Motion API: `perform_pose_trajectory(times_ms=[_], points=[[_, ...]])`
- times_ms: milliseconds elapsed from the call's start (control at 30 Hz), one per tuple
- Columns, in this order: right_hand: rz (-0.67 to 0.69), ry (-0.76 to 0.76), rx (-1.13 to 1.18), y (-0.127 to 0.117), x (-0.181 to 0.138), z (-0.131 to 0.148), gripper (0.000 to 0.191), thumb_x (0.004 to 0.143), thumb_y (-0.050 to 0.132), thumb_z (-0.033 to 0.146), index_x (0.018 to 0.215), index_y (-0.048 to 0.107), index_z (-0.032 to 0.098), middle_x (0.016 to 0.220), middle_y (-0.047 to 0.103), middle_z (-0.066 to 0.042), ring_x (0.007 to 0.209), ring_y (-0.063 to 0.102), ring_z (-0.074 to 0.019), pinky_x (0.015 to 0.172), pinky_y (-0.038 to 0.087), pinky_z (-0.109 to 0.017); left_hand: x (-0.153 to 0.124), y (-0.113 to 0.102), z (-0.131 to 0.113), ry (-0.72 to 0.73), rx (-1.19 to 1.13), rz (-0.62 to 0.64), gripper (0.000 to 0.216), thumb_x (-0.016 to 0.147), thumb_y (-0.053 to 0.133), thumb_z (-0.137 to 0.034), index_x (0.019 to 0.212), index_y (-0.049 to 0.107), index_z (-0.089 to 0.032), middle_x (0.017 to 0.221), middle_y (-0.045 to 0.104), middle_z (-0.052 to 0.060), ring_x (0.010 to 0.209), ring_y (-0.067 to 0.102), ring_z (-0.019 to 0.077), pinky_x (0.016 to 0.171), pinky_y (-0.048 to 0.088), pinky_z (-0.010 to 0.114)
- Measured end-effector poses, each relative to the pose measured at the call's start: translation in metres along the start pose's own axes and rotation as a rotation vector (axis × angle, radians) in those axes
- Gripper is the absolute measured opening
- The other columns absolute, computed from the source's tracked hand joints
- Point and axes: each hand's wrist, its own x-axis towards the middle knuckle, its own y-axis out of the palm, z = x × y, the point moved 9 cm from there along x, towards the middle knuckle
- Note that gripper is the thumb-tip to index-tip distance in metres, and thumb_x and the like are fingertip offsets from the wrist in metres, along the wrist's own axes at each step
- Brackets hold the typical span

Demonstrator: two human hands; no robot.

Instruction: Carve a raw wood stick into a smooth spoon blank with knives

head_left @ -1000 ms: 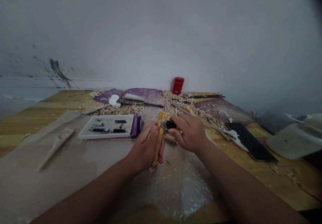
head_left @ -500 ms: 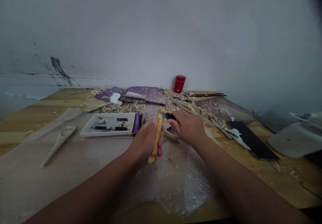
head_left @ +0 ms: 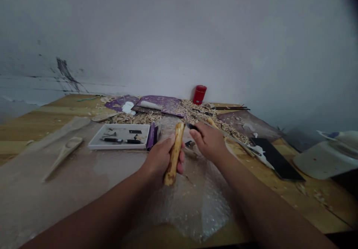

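Observation:
Upright but slightly tilted, a pale yellow-brown wooden stick (head_left: 175,154) is gripped in my left hand (head_left: 160,155), its fingers wrapped round the middle. My right hand (head_left: 211,141) is closed on a knife with a black handle (head_left: 193,127), just right of the stick's top end. Most of the knife is hidden by the fingers, and a small gap shows between it and the wood. Under both hands lies a sheet of bubble wrap (head_left: 192,208). Left of my hands a white tray (head_left: 91,144) holds a black pen-like tool (head_left: 113,140) and small parts.
A wooden spoon (head_left: 63,154) lies at the left. Wood shavings (head_left: 140,119) and purple sheets (head_left: 170,101) cover the back, near a red can (head_left: 199,94). On the right are a long metal blade (head_left: 237,141), a black slab (head_left: 276,159) and a white container (head_left: 324,157).
The knife has come off the stick's upper part and now sits slightly apart on its right. The stick has turned a little in my left hand, showing more of its broad face.

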Motion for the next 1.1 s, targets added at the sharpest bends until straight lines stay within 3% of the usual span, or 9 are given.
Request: perform_pose_trajectory(times_ms=[233, 400, 700, 933, 1000, 1100], points=[[0.078, -0.125, -0.094, 0.01, -0.006, 0.029, 0.047, 0.084, 0.02, 0.051, 0.077, 0.052, 0.017, 0.069, 0.059, -0.003, 0.061, 0.052, -0.0134, 0.051, 0.023, -0.023, 0.003, -0.006, 0.003, 0.008, 0.091, -0.049, 0.04, 0.078, 0.03, -0.051, 0.073, 0.048, -0.016, 0.039, 0.044, -0.005, 0.027, 0.041, 0.0085, 0.032, 0.031, 0.021], [0.084, -0.104, -0.15, 0.007, -0.005, 0.026, 0.049, 0.083, 0.019, 0.052, 0.077, 0.053, 0.018, 0.069, 0.06, -0.003, 0.06, 0.052, -0.0138, 0.049, 0.02, -0.024, 0.004, 0.0, 0.0, 0.036, 0.077, 0.011, 0.041, 0.078, 0.027, -0.053, 0.073, 0.046, -0.018, 0.038, 0.042, -0.006, 0.027, 0.039, 0.0079, 0.032, 0.031, 0.02], [0.075, -0.041, -0.224, 0.009, 0.003, 0.01, 0.052, 0.084, 0.015, 0.054, 0.08, 0.053, 0.019, 0.073, 0.061, -0.004, 0.065, 0.054, -0.0159, 0.05, 0.021, -0.025, 0.002, 0.007, 0.006, -0.065, -0.056, 0.029, 0.039, 0.08, 0.024, -0.051, 0.073, 0.043, -0.018, 0.038, 0.038, -0.007, 0.026, 0.036, 0.0067, 0.031, 0.033, 0.02], [0.107, -0.047, -0.239, 0.013, 0.005, 0.015, 0.053, 0.083, 0.012, 0.055, 0.081, 0.052, 0.02, 0.074, 0.062, -0.004, 0.063, 0.055, -0.0165, 0.048, 0.02, -0.024, 0.003, 0.006, 0.008, -0.102, -0.112, 0.014, 0.04, 0.078, 0.028, -0.054, 0.072, 0.043, -0.018, 0.039, 0.036, -0.007, 0.026, 0.034, 0.0053, 0.031, 0.033, 0.019], [0.102, -0.029, -0.242, 0.01, 0.007, 0.005, 0.052, 0.083, 0.013, 0.055, 0.081, 0.053, 0.021, 0.074, 0.062, -0.004, 0.064, 0.055, -0.017, 0.048, 0.02, -0.024, -0.001, 0.008, 0.008, -0.087, -0.079, 0.021, 0.039, 0.076, 0.032, -0.055, 0.072, 0.044, -0.018, 0.038, 0.037, -0.008, 0.026, 0.035, 0.0057, 0.031, 0.032, 0.018], [0.072, 0.175, -0.286, 0.0, 0.01, -0.036, 0.052, 0.082, 0.016, 0.056, 0.078, 0.055, 0.021, 0.068, 0.062, -0.006, 0.059, 0.054, -0.0174, 0.047, 0.02, -0.025, -0.01, 0.023, 0.009, -0.075, -0.016, 0.133, 0.038, 0.076, 0.033, -0.055, 0.072, 0.045, -0.018, 0.036, 0.039, -0.007, 0.024, 0.036, 0.0069, 0.029, 0.031, 0.019]])
